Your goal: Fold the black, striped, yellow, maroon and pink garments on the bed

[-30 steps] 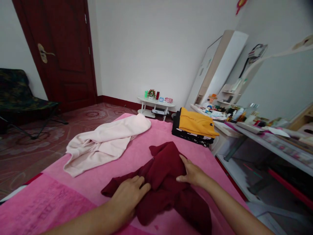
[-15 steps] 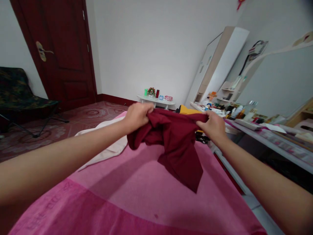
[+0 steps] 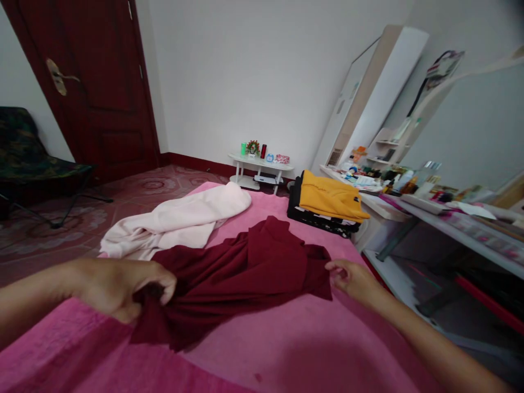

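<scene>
A dark red garment (image 3: pixel 241 273) lies spread across the pink bed cover (image 3: pixel 286 349) in front of me. My left hand (image 3: pixel 123 286) is closed around its left edge, fingers curled into the cloth. My right hand (image 3: pixel 347 275) pinches its right edge close to the bed's right side. The cloth is stretched out between the two hands and rests on the bed.
A pale pink garment (image 3: pixel 180 221) lies crumpled behind the red one. A folded stack with a yellow top (image 3: pixel 327 202) sits at the bed's far right corner. A cluttered desk (image 3: pixel 429 213) runs along the right, a small white table (image 3: pixel 262 166) stands by the wall, a dark chair (image 3: pixel 28 164) at left.
Half a second ago both hands held the red garment up in the air; now it has come down and lies spread on the bed, with my hands further apart.
</scene>
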`<control>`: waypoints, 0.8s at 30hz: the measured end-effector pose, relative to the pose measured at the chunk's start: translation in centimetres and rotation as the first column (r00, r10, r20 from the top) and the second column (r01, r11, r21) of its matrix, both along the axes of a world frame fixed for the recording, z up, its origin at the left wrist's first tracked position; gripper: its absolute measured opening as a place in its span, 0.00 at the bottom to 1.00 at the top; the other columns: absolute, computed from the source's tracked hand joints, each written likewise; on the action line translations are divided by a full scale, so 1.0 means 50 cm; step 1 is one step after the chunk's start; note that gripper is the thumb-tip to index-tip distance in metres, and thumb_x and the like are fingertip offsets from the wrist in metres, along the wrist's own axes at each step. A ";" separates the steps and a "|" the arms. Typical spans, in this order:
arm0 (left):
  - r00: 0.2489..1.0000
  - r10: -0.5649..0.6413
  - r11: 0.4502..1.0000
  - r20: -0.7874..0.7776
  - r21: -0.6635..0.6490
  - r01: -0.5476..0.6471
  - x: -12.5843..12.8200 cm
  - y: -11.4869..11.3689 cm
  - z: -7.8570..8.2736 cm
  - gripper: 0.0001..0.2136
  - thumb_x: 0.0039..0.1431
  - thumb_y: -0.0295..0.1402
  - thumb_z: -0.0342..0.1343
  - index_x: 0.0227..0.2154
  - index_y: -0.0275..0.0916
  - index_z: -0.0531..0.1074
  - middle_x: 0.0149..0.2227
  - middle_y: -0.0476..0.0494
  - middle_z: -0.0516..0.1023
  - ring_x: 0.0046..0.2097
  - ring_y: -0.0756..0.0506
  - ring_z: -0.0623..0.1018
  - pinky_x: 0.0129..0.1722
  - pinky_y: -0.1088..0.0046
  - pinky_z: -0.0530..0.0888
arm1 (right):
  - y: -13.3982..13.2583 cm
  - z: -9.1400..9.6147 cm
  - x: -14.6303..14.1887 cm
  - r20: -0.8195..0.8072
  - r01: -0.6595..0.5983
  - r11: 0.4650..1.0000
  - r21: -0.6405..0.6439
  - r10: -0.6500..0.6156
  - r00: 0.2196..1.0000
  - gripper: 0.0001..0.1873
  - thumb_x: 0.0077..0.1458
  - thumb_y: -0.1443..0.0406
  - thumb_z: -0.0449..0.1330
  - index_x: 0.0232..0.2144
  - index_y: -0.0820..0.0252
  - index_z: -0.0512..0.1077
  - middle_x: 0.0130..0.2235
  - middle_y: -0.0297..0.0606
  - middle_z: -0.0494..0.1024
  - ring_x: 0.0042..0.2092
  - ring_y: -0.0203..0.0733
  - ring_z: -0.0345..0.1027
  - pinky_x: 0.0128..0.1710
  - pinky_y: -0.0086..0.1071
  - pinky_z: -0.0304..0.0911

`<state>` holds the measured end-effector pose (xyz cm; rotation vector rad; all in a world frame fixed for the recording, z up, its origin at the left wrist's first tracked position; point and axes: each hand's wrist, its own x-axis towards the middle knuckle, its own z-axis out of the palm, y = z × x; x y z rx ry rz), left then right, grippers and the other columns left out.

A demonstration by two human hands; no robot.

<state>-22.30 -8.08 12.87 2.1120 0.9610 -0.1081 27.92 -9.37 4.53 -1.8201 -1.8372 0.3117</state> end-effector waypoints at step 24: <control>0.950 0.306 0.784 -0.064 0.582 -0.213 0.107 -0.032 -0.188 0.35 0.37 0.46 0.64 0.52 0.42 0.67 0.57 0.34 0.63 0.57 0.32 0.63 0.55 0.51 0.62 | 0.073 -0.039 -0.017 -0.193 0.117 0.992 0.041 -0.107 0.975 0.23 0.36 0.51 0.65 0.31 0.60 0.72 0.34 0.44 0.78 0.39 0.54 0.72 0.39 0.42 0.68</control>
